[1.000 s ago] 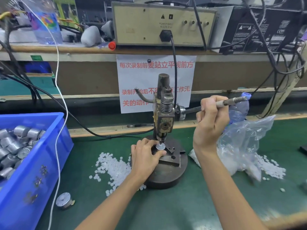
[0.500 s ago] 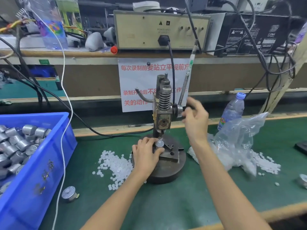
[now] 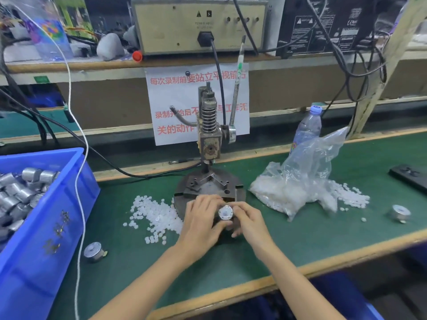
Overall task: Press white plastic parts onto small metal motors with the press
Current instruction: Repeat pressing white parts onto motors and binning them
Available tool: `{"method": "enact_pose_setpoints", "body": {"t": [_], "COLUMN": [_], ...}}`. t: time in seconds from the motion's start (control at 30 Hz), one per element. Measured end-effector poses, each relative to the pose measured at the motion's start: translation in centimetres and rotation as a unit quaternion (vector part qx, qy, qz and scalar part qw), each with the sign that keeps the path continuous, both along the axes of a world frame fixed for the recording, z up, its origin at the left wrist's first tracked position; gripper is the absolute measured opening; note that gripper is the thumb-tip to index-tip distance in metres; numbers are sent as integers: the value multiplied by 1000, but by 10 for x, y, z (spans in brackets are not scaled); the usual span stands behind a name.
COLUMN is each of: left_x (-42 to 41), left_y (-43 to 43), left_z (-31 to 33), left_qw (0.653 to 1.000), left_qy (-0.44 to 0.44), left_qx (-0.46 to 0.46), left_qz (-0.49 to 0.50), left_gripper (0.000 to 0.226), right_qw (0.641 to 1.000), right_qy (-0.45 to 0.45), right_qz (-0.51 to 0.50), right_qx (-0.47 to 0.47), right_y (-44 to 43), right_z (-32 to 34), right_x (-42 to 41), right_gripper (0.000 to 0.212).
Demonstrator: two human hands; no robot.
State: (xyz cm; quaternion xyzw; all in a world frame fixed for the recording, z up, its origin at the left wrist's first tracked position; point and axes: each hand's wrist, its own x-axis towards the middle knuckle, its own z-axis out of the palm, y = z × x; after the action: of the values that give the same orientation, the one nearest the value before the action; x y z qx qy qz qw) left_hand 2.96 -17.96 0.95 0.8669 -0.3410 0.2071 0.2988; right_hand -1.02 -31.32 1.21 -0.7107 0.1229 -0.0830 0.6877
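Note:
A small metal motor [image 3: 225,212] with a white plastic part on its top face sits between both hands, just in front of the press base [image 3: 203,197]. My left hand [image 3: 200,221] grips it from the left and my right hand [image 3: 248,221] pinches it from the right. The hand press [image 3: 209,135] stands behind, its lever [image 3: 236,88] upright and untouched. Loose white plastic parts [image 3: 154,214] lie in a heap left of the base.
A blue bin [image 3: 46,227] of metal motors fills the left edge. One motor [image 3: 93,251] lies on the green mat near it, another motor [image 3: 398,213] at far right. A clear bag of white parts [image 3: 300,181] and a water bottle [image 3: 307,128] stand right of the press.
My right hand let go of the lever, which swung back upright. My left hand pulled the motor off the press seat toward me, and my right hand came down to join it.

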Motion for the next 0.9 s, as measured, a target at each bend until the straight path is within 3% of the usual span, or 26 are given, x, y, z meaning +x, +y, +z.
{"method": "enact_pose_setpoints", "body": {"t": [0.23, 0.53, 0.7, 0.9], "left_x": [-45, -90, -115, -140], "left_y": [-32, -98, -132, -147], "left_z": [-4, -15, -27, -58], "left_qw": [991, 968, 951, 940], "left_qy": [90, 142, 169, 198], "left_qx": [-16, -19, -18, 15], "left_qz": [-99, -205, -259, -277], "left_gripper": [29, 27, 38, 36], "right_qw": [991, 977, 966, 942], "right_qy": [55, 44, 43, 121], "right_qz": [-29, -140, -198, -266], "right_qx": [120, 157, 163, 164], "right_y": [-27, -80, -119, -163], "right_z": [-5, -18, -36, -85], "right_x": [-49, -117, -156, -207], "right_gripper": [30, 26, 24, 20]}}
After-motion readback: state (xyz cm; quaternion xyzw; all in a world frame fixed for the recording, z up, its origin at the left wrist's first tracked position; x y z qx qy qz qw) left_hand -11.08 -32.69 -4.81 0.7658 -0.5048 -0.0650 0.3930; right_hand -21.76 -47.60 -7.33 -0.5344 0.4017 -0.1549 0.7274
